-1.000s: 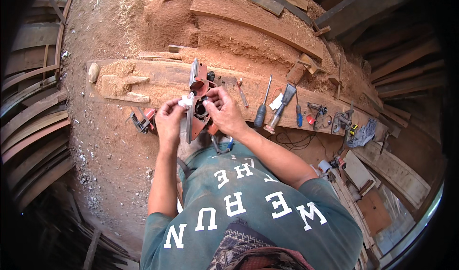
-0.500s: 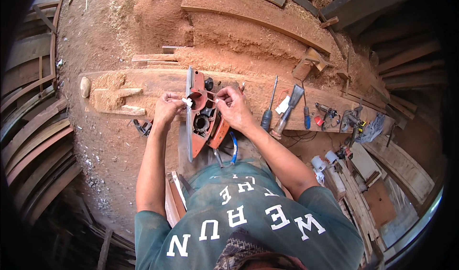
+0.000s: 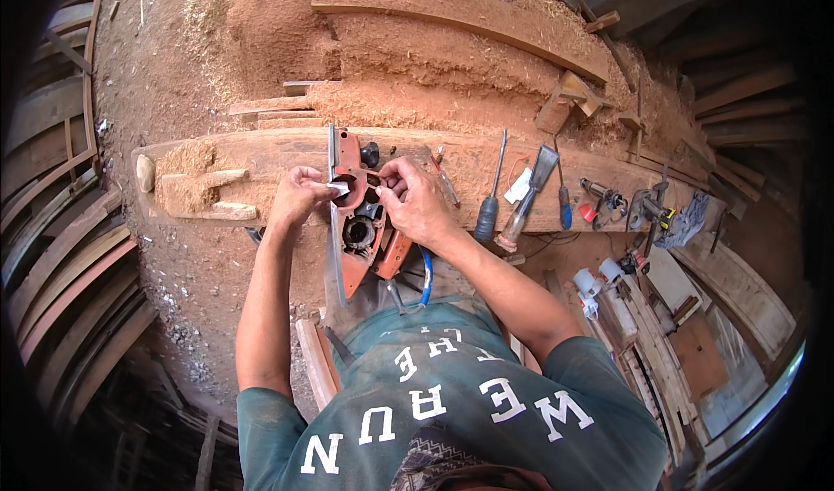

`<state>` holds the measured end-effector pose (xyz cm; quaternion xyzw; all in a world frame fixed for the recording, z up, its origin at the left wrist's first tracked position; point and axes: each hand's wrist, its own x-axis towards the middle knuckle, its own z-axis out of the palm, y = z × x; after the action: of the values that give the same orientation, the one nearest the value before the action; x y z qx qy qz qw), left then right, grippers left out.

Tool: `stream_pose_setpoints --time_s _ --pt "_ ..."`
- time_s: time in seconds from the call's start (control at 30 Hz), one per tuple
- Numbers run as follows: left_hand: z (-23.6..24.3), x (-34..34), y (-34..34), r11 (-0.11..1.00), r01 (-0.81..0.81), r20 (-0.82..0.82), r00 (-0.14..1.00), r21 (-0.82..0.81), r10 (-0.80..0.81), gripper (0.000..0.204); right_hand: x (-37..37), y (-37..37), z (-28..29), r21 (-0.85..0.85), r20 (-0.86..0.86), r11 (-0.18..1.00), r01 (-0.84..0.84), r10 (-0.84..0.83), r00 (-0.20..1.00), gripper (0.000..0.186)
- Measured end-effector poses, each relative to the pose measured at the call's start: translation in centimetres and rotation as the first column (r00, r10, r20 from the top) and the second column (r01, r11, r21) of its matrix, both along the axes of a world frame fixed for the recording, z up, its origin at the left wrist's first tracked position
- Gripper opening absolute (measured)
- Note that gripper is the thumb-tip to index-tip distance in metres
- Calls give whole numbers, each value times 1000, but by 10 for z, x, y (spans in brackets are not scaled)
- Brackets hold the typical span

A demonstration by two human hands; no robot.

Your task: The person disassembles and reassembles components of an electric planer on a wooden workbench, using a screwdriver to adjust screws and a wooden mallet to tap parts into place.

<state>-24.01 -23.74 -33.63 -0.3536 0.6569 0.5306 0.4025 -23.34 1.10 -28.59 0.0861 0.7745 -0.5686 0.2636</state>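
Orange-red, the electric planer housing [image 3: 355, 269] lies on its side between the hands, over the lap and across the near edge of the plank bench [image 3: 287, 156]. Its metal sole [image 3: 336, 249] faces left and its open cavities face up, probably so the inside can be seen and reached. The screwdriver [image 3: 487, 217] and chisel [image 3: 527, 197] lie to the right, likely kept handy. The left hand [image 3: 300, 197] is nearly closed, pinching a small white scrap [image 3: 340, 188] by the sole. The right hand [image 3: 419, 202] curls at the housing's opposite side, thumb and fingertips close together; whether they grip the rim or a small part, I cannot tell.
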Motion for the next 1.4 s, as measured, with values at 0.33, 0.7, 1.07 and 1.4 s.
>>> stream_pose_setpoints --time_s 0.33,0.7,1.07,1.4 --pt "1 38 8 907 -405 -57 909 117 414 26 -1 -2 -6 23 -52 999 -40 41 998 21" --pt "17 59 14 839 -529 -278 793 129 543 32 -5 0 -4 143 -98 983 -118 133 986 21" --pt "-6 46 4 943 -308 -156 932 126 326 13 -11 -4 2 193 -79 964 -183 201 977 22" --pt "-29 57 9 943 -314 -313 890 108 332 29 -10 -6 -3 213 -115 959 -186 214 970 20"
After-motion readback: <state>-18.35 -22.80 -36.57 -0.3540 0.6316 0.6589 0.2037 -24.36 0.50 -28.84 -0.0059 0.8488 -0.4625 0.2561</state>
